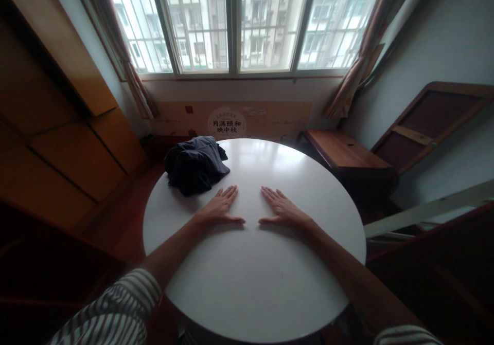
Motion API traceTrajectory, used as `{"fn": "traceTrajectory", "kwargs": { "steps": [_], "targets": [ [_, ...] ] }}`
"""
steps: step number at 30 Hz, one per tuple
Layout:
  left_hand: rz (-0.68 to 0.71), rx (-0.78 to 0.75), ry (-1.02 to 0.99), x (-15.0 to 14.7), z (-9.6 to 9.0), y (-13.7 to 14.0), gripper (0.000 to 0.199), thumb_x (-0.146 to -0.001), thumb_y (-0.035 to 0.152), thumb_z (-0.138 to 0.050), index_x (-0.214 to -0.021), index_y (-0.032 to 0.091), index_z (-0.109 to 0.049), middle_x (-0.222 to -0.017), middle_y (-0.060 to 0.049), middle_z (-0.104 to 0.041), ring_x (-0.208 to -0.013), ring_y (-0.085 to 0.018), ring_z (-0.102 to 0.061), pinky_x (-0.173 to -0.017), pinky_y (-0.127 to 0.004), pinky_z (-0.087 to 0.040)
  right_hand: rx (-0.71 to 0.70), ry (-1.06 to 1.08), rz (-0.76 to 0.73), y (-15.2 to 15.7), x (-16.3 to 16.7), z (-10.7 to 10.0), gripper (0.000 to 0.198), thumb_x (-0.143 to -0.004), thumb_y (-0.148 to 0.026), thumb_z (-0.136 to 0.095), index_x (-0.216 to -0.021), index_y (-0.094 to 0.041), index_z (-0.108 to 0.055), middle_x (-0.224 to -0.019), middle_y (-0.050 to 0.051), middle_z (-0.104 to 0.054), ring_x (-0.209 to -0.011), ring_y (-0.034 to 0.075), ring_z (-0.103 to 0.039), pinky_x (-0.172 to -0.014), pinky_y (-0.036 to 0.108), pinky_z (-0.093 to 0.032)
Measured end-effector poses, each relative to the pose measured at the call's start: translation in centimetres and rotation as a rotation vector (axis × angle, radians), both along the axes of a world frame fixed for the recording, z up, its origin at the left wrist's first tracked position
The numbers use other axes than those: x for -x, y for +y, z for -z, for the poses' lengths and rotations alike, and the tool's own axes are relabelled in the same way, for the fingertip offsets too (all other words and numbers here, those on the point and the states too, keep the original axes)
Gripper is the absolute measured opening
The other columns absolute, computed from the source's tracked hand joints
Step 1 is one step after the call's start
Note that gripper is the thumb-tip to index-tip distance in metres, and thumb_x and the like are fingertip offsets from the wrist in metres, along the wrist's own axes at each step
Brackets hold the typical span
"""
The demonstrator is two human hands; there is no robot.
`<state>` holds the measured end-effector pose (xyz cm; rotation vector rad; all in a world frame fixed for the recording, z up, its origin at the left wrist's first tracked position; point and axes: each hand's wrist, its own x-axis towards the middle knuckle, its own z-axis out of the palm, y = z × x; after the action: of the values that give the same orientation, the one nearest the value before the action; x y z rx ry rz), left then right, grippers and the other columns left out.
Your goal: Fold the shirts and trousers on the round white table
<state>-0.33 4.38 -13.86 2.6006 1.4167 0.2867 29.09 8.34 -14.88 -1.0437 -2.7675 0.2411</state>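
Note:
My left hand (221,207) lies flat on the round white table (254,278), fingers stretched out and thumb pointing inward. Opposite it, my right hand (284,209) rests flat in the same way, its thumb pointing toward the left one. A narrow strip of tabletop separates the two, and neither holds anything. Just beyond my left hand sits a crumpled heap of dark cloth (196,164), black and dark grey, at the table's far left edge. How many pieces make up the heap I cannot tell.
Behind the table, a long printed box or panel (270,119) stands under the barred window (231,26). A low wooden stand (347,149) and a leaning framed panel (428,124) are at the right. Wooden cabinets (69,160) line the left side.

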Motion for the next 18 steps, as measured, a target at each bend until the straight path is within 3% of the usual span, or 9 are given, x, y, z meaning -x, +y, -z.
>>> {"fn": "traceTrajectory", "kwargs": {
  "steps": [2, 3, 4, 5, 7, 8, 11, 18],
  "targets": [
    [0.005, -0.078, -0.138, -0.2, 0.2, 0.1, 0.08, -0.077, 0.068, -0.062, -0.132, 0.011, -0.052, -0.141, -0.022, -0.052, -0.129, -0.031, -0.05, -0.104, -0.039, -0.037, -0.018, 0.101, -0.01, -0.2, 0.2, -0.2, 0.101, -0.078, -0.077, -0.055, -0.152, -0.011, -0.037, -0.155, 0.021, -0.037, -0.143, 0.035, -0.034, -0.117, 0.05, -0.025],
    [-0.013, -0.131, -0.234, -0.4, 0.4, 0.1, 0.056, -0.083, 0.058, -0.06, -0.116, 0.013, -0.06, -0.123, -0.018, -0.062, -0.11, -0.026, -0.06, -0.092, -0.034, -0.044, -0.031, 0.191, 0.001, -0.3, 0.3, -0.3, 0.083, -0.083, -0.071, -0.055, -0.141, -0.012, -0.051, -0.144, 0.021, -0.052, -0.133, 0.033, -0.048, -0.111, 0.047, -0.035],
    [-0.032, -0.181, -0.332, -0.5, 0.6, 0.2, 0.034, -0.088, 0.046, -0.056, -0.097, 0.015, -0.063, -0.101, -0.013, -0.067, -0.089, -0.02, -0.062, -0.079, -0.029, -0.046, -0.047, 0.299, 0.033, -0.5, 0.4, -0.4, 0.062, -0.088, -0.063, -0.053, -0.125, -0.014, -0.063, -0.125, 0.019, -0.066, -0.116, 0.03, -0.061, -0.101, 0.042, -0.045],
    [-0.043, -0.221, -0.417, -0.7, 0.8, 0.3, 0.023, -0.09, 0.035, -0.051, -0.079, 0.017, -0.059, -0.08, -0.006, -0.063, -0.07, -0.016, -0.057, -0.067, -0.026, -0.043, -0.067, 0.412, 0.081, -0.7, 0.6, -0.6, 0.045, -0.092, -0.055, -0.05, -0.105, -0.016, -0.068, -0.102, 0.015, -0.072, -0.093, 0.024, -0.068, -0.086, 0.036, -0.05],
    [-0.027, -0.264, -0.522, -0.8, 1.3, 0.4, 0.032, -0.089, 0.021, -0.045, -0.057, 0.02, -0.04, -0.055, 0.003, -0.042, -0.051, -0.01, -0.037, -0.054, -0.024, -0.031, -0.104, 0.589, 0.182, -1.0, 0.8, -0.8, 0.033, -0.094, -0.043, -0.048, -0.075, -0.019, -0.06, -0.064, 0.003, -0.062, -0.057, 0.015, -0.056, -0.061, 0.027, -0.046],
    [-0.007, -0.268, -0.548, -0.8, 1.5, 0.5, 0.036, -0.087, 0.018, -0.045, -0.054, 0.021, -0.032, -0.051, 0.005, -0.032, -0.049, -0.009, -0.03, -0.051, -0.024, -0.026, -0.117, 0.64, 0.213, -1.1, 0.9, -0.9, 0.032, -0.093, -0.04, -0.05, -0.068, -0.021, -0.054, -0.055, -0.001, -0.053, -0.049, 0.012, -0.048, -0.054, 0.025, -0.041],
    [-0.043, -0.279, -0.619, -0.8, 1.6, 0.7, 0.039, -0.083, 0.015, -0.047, -0.054, 0.021, -0.021, -0.051, 0.007, -0.019, -0.048, -0.007, -0.02, -0.05, -0.024, -0.019, -0.114, 0.686, 0.234, -1.0, 0.9, -1.0, 0.033, -0.088, -0.037, -0.053, -0.062, -0.022, -0.041, -0.051, -0.006, -0.04, -0.045, 0.009, -0.036, -0.049, 0.023, -0.033],
    [-0.132, -0.306, -0.658, -1.0, 1.4, 1.0, 0.036, -0.078, 0.015, -0.046, -0.054, 0.021, -0.02, -0.053, 0.007, -0.016, -0.049, -0.007, -0.018, -0.051, -0.025, -0.017, -0.151, 0.492, 0.214, -0.6, 1.6, -0.3, 0.04, -0.087, -0.036, -0.046, -0.053, -0.022, -0.03, -0.047, -0.005, -0.031, -0.045, 0.009, -0.027, -0.049, 0.025, -0.022]
  ]
}}
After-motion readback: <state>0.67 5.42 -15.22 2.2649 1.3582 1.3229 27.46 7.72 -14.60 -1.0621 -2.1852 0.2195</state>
